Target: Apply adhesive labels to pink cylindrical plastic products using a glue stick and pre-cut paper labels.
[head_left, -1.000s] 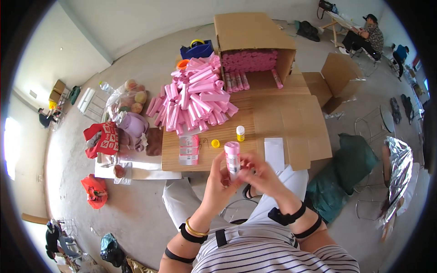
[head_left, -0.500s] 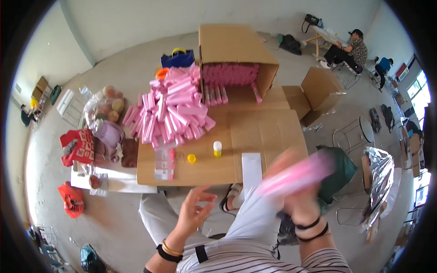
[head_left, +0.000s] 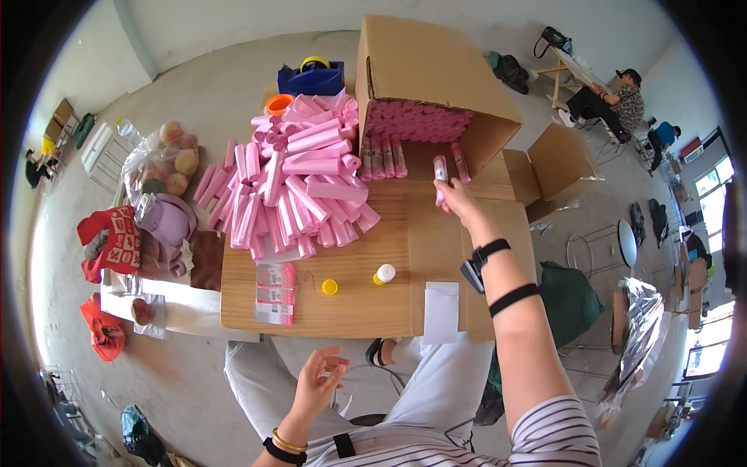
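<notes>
Looks like a small packing workshop: bare concrete floor (head_left: 233, 86), low wooden table (head_left: 358, 300) heaped with pink tubes (head_left: 299, 187), open cardboard boxes (head_left: 436, 70), other workers nearby.

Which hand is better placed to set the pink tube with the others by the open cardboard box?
Right hand: it holds the pink tube beside the cardboard box. Left hand is empty, near the lap.

Pink tubes on a tan wooden tabletop (head_left: 350, 307)

Pink tubes (head_left: 299, 183) heaped beside a brown cardboard box (head_left: 424, 66); yellow cap (head_left: 330, 286), white paper (head_left: 441, 311), orange cup (head_left: 278, 103), black-and-white striped shirt (head_left: 467, 447).
</notes>
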The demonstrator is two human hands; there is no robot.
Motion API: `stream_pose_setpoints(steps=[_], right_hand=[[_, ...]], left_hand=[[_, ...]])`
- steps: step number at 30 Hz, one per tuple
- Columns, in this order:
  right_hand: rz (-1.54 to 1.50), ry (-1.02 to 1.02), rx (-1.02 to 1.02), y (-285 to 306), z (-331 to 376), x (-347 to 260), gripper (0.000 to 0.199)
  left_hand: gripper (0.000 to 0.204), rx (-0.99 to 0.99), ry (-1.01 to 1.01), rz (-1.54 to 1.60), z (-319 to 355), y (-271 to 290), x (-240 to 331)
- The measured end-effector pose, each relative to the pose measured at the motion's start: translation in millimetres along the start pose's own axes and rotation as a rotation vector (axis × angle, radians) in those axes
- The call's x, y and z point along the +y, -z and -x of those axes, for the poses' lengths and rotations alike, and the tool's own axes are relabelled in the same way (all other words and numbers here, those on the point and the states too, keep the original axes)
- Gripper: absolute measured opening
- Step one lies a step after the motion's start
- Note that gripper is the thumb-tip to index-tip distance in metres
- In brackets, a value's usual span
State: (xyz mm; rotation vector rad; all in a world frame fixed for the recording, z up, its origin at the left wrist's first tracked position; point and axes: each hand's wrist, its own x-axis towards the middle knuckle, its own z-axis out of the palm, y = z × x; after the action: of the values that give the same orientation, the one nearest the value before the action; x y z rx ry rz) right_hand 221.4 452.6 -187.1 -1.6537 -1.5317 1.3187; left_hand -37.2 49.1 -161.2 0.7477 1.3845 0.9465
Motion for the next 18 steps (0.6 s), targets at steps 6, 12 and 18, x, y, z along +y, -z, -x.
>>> stream_pose_setpoints(steps=[6,12,18], right_hand=[[0.249,-0.002,0.048,-31,-74,8,0.035],[0.441,0.425,0.241,-54,-83,10,0.043],[0.018,0.216,0.009,-14,-10,6,0.019]], left_hand=[[0.032,0.038,0.059,0.004,-4,11,-13],[0.029,0.068,0.034,0.017,-14,15,-15],[0.018,0.427,-0.299,-0.547,-43,50,16]])
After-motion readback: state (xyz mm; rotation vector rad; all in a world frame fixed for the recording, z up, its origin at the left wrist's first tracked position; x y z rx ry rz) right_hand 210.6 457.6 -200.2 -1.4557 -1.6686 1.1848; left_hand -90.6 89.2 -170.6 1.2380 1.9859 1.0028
